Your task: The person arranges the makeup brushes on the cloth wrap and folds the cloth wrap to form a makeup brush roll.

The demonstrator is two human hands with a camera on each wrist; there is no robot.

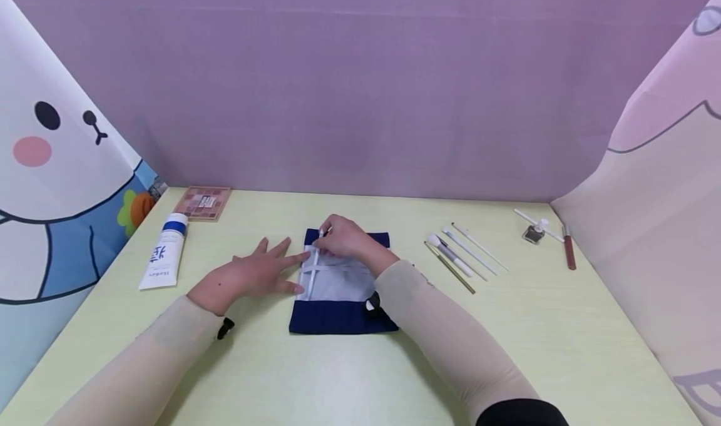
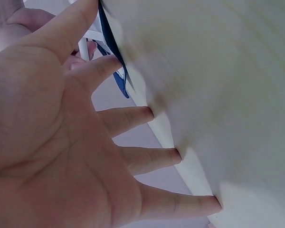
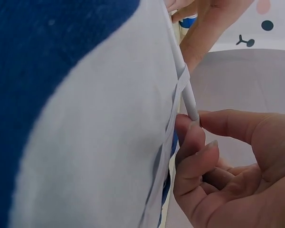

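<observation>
A navy and pale grey fabric brush roll point(image 1: 343, 316) lies flat on the table, a light elastic band crossing its grey part. Under this band, near the left edge, runs a slim white brush point(image 1: 313, 276), of which mainly the stick-like handle shows. My right hand point(image 1: 342, 236) pinches its far end between thumb and fingers, as the right wrist view also shows with the white handle point(image 3: 189, 100) passing through the band point(image 3: 181, 80). With fingers spread, my left hand point(image 1: 256, 276) rests at the roll's left edge, its thumb and index finger touching the fabric.
Several makeup brushes point(image 1: 459, 257) lie right of the roll. Farther right are a small glass bottle point(image 1: 534, 233) with a white cap, a white stick point(image 1: 526, 216) and a dark red-handled tool point(image 1: 569, 251). A white tube point(image 1: 166, 254) and an eyeshadow palette point(image 1: 203, 203) lie at the left.
</observation>
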